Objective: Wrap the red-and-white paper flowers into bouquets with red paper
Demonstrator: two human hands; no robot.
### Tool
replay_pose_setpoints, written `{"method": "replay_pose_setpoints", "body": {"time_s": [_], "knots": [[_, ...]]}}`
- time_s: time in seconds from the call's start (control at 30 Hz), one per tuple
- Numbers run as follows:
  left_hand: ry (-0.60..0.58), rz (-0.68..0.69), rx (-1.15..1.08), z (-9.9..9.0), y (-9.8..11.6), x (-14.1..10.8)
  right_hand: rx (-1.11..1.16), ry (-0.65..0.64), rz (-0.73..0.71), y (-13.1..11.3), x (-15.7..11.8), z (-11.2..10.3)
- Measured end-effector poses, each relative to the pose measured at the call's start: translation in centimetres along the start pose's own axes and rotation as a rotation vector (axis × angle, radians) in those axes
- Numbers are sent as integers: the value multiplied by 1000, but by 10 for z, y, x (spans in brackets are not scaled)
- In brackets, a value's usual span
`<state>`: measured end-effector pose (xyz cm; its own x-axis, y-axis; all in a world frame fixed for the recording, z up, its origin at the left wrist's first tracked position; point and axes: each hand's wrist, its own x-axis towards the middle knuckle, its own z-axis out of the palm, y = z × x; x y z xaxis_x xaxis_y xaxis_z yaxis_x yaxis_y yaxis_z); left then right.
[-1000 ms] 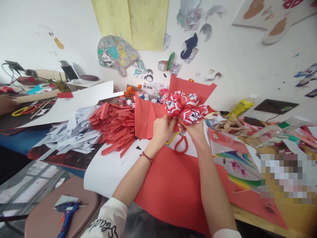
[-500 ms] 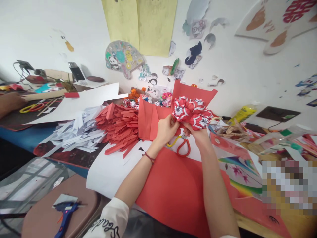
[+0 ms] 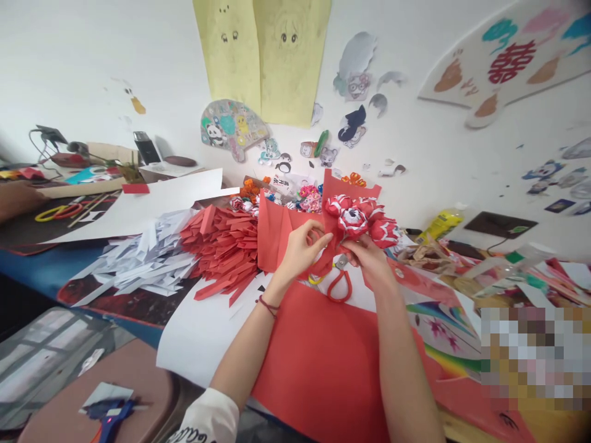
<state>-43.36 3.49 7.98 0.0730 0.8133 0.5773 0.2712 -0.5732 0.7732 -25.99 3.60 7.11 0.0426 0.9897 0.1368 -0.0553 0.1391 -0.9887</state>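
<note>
A bunch of red-and-white paper flowers (image 3: 353, 221) is held up over the table, with a sheet of red wrapping paper (image 3: 333, 184) standing behind it. My left hand (image 3: 302, 249) pinches the paper's left side, thumb and forefinger together. Just below the blooms, my right hand (image 3: 369, 258) is closed around the base of the bunch; its fingertips are partly hidden. Scissors with red and yellow handles (image 3: 340, 288) lie under my hands. A folded red paper piece (image 3: 274, 231) stands to the left, and a large red sheet (image 3: 318, 351) lies below my forearms.
Piles of red paper strips (image 3: 221, 246) and white paper strips (image 3: 148, 258) lie to the left. A blue glue gun (image 3: 115, 418) rests on a brown stool (image 3: 50, 409). Another person's hand (image 3: 18, 200) is at far left. A yellow bottle (image 3: 441, 224) lies at right.
The flower bunch has turned, showing different blooms, and the red paper behind it looks narrower. My left fingers have shifted on the paper. The whole view has tilted upward slightly.
</note>
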Motion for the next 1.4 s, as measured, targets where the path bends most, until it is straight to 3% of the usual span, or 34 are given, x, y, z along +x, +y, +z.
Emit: {"method": "replay_pose_setpoints", "body": {"time_s": [0.2,0.43,0.7,0.8,0.93,1.1,1.3,1.4], "knots": [[-96,-44,-134,-3,-4,1,8,-70,37,0,4,-1],[-134,45,-103,-4,4,-1,73,-167,46,-1,3,-2],[-78,-5,-148,1,-1,-2,116,-127,22,-1,1,5],[9,-24,-80,1,2,-1,84,17,-8,2,4,8],[150,-50,170,3,9,1,20,183,-103,7,4,11],[211,-63,431,5,8,9,-98,156,-144,8,3,16],[214,-98,259,2,1,15,-91,103,-67,1,1,18],[149,-156,255,1,0,14,-78,113,-60,0,0,18]]}}
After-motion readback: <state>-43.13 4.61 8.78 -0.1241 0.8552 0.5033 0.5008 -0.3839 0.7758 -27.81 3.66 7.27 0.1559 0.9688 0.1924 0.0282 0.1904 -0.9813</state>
